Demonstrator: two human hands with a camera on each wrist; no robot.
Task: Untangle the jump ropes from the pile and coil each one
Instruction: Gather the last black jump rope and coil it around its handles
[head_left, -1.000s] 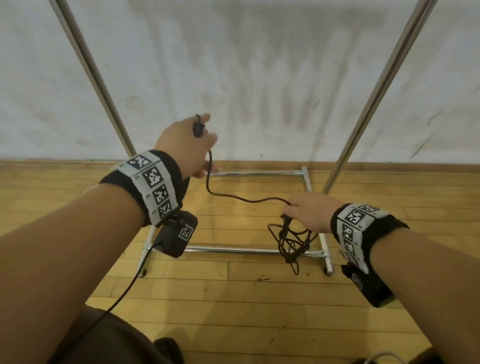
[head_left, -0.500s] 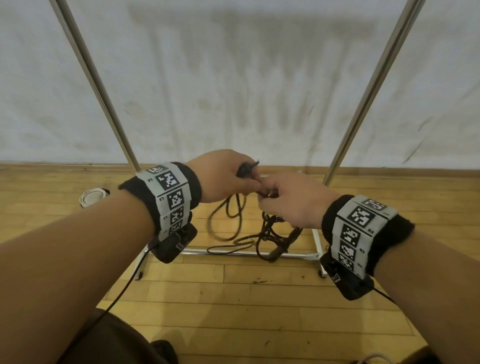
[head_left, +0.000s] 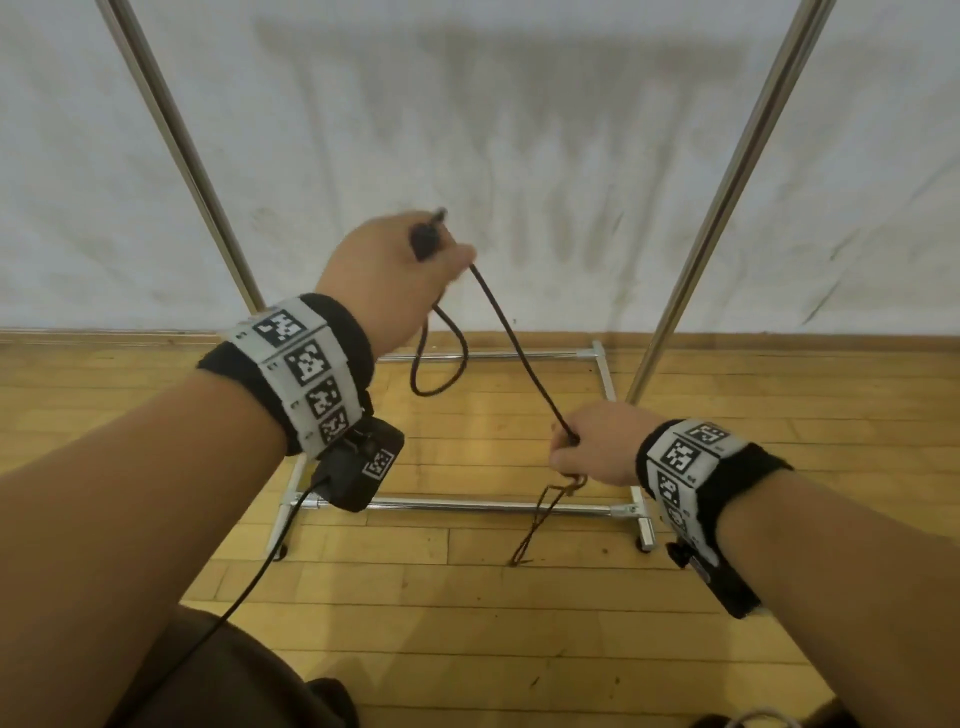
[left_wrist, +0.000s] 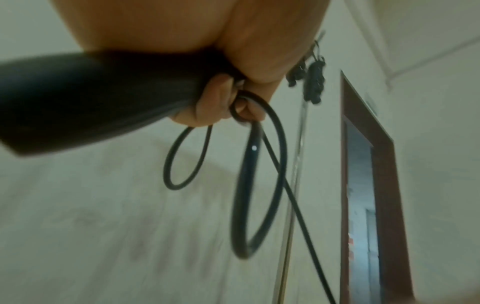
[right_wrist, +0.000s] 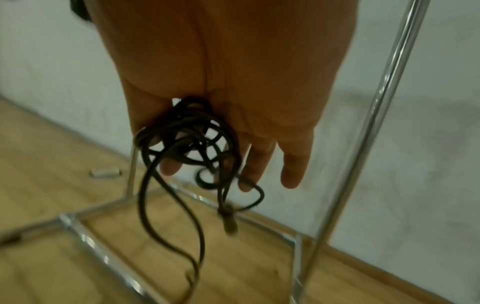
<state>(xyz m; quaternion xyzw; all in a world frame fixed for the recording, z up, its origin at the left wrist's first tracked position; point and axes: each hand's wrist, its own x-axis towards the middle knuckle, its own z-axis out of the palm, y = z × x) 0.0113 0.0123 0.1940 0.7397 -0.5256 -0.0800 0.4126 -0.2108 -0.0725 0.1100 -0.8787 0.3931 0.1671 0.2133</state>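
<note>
Head view: the left hand (head_left: 387, 270), raised at about 11 o'clock, has its fingers clenched round a black handle (head_left: 427, 240) of a jump rope (head_left: 519, 343). A small loop of the black cord hangs below that hand, and a taut stretch runs down toward 4 o'clock into the right hand (head_left: 597, 441), which grips it in a fist. Thin strands dangle from under the right hand toward the wooden floor (head_left: 467, 623), in front of a chrome rack base (head_left: 493, 505).

Left wrist view: the fingers (left_wrist: 213, 102) curl round the thick black handle (left_wrist: 91, 96) at 9 o'clock; two cord loops (left_wrist: 249, 185) hang beneath them.

Right wrist view: a tangled bunch of cord (right_wrist: 187, 139) sits in the palm, held near the thumb, while the outer fingers (right_wrist: 293, 164) point down, loosely extended. Strands trail toward 6 o'clock.
</note>
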